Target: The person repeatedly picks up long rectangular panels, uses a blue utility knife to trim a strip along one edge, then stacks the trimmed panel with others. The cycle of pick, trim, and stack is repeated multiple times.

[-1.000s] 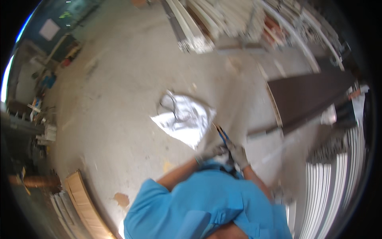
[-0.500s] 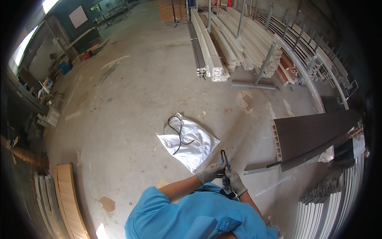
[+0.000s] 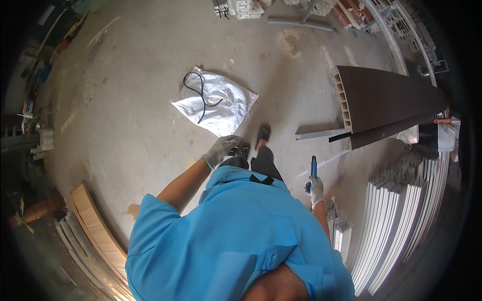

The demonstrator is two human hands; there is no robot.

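Observation:
My right hand (image 3: 317,191), in a grey glove, is closed around a slim pair of blue-handled pliers (image 3: 314,166) with a dark tip pointing forward. It hangs out to my right, away from my body. My left hand (image 3: 222,149), gloved too, is in front of my waist with its fingers loosely extended and nothing visible in them. Ahead of it a white woven sack (image 3: 226,100) lies flat on the concrete floor. A curved black cord or hose (image 3: 203,96) rests on top of the sack.
To my right, a dark brown hollow panel (image 3: 386,100) juts out beside a grey metal bar (image 3: 317,131). Closer stand stacked white profiles (image 3: 374,220). Another person (image 3: 448,134) is at the far right edge. Wooden boards (image 3: 95,215) lean at the left.
My hands have parted: the right has swung out to the right with the pliers, the left has come away from them. The view has tilted down, and my feet now show.

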